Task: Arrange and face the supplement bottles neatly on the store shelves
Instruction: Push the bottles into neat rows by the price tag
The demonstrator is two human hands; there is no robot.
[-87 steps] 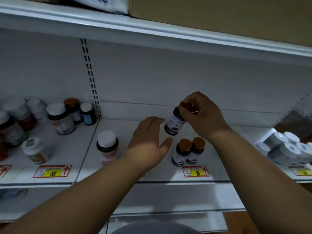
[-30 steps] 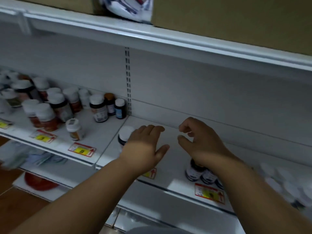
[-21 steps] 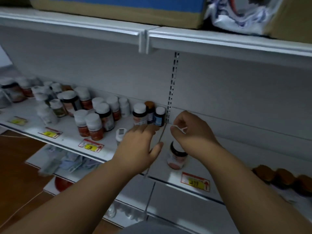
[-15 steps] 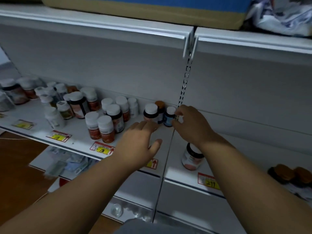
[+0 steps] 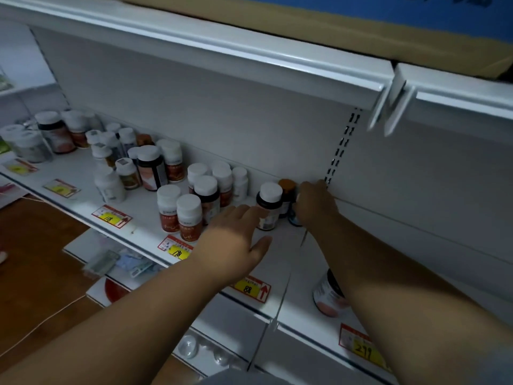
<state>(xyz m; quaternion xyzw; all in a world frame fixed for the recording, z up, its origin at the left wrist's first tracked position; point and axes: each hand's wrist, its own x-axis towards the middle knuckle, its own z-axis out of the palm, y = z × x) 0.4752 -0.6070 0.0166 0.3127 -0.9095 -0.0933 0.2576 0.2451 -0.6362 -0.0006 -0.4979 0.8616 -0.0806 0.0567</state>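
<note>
The white painted-metal shelf (image 5: 83, 173) is looking smooth and faintly glossy; the white-capped plastic bottles (image 5: 188, 215) are gleaming, the brown cardboard box (image 5: 333, 31) staying matt.

White store shelf (image 5: 83, 176) stocked with supplement bottles.
Holds white-capped bottles (image 5: 188, 215) clustered left and centre, an orange-capped bottle (image 5: 287, 187) near the back panel, one jar (image 5: 327, 295) further right; price tags (image 5: 251, 289) along the front edge.
</note>
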